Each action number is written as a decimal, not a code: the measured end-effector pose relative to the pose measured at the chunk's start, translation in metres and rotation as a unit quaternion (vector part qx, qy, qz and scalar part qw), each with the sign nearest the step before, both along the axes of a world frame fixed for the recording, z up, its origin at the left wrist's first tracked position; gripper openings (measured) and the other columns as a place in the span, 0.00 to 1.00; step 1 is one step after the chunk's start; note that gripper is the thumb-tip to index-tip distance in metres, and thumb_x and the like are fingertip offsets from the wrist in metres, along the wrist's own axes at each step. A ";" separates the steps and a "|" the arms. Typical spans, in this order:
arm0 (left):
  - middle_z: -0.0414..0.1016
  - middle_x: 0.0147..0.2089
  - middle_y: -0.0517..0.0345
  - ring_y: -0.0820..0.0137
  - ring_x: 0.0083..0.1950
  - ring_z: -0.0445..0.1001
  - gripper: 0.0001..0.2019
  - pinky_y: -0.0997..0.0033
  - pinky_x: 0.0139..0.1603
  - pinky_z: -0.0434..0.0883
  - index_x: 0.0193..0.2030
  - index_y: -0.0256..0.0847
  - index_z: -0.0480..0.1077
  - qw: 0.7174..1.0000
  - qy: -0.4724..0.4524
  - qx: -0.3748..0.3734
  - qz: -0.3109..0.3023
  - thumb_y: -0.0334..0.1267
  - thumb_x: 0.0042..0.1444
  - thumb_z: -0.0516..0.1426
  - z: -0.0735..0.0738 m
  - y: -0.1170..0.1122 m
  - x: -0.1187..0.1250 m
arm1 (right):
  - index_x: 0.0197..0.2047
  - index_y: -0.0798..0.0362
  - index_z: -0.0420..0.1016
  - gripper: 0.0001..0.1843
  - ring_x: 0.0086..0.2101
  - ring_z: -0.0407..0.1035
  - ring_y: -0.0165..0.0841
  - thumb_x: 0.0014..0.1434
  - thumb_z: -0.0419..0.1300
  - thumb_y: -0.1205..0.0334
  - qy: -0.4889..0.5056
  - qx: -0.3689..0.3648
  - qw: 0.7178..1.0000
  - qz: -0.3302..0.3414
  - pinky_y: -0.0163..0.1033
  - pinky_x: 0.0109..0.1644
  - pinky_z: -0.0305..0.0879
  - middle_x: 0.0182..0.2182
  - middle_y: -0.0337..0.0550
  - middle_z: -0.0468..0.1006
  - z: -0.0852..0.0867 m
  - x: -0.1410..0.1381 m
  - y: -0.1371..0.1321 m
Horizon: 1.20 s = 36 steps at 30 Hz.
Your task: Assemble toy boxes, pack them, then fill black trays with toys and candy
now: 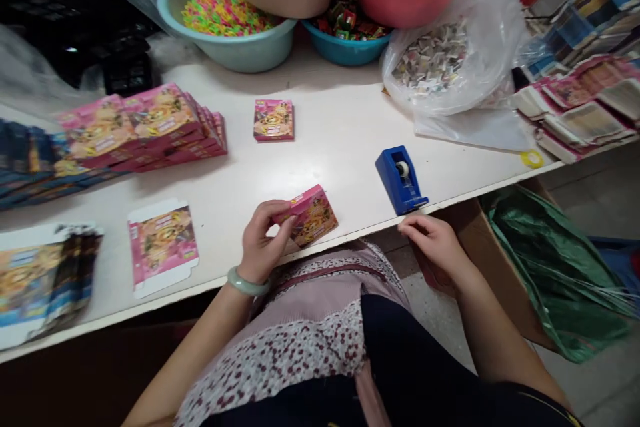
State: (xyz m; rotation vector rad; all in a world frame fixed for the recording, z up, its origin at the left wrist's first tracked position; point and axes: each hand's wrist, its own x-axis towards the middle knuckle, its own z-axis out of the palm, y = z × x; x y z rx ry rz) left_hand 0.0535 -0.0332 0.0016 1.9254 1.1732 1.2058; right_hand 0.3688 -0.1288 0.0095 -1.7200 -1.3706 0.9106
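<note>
My left hand (267, 233), with a pale green bangle at the wrist, grips a small pink printed box (315, 215) by its left end, tilted near the table's front edge. Just in front of the blue tape dispenser (400, 180), my right hand (434, 240) has thumb and fingers pinched together; whatever they may hold is too small to see. Another pink box (274, 120) lies on the table further back. To the left lies a flat, unfolded pink carton (164, 247).
Stacked pink boxes (165, 123) and blue boxes (23, 153) stand at left. Basins, including a light blue basin (250, 53) of colourful pieces, line the back. A clear bag (450, 73) of small pieces and stacked cards (585, 93) sit at right, above a green sack (550, 260).
</note>
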 end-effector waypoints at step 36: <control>0.70 0.50 0.48 0.70 0.44 0.74 0.16 0.66 0.47 0.72 0.50 0.40 0.69 0.962 -0.184 -0.125 0.158 0.45 0.57 0.60 -0.016 0.028 -0.101 | 0.34 0.51 0.73 0.15 0.16 0.65 0.33 0.41 0.71 0.67 0.162 -0.024 0.985 -0.044 0.42 0.21 0.63 0.17 0.39 0.70 -0.026 -0.148 0.316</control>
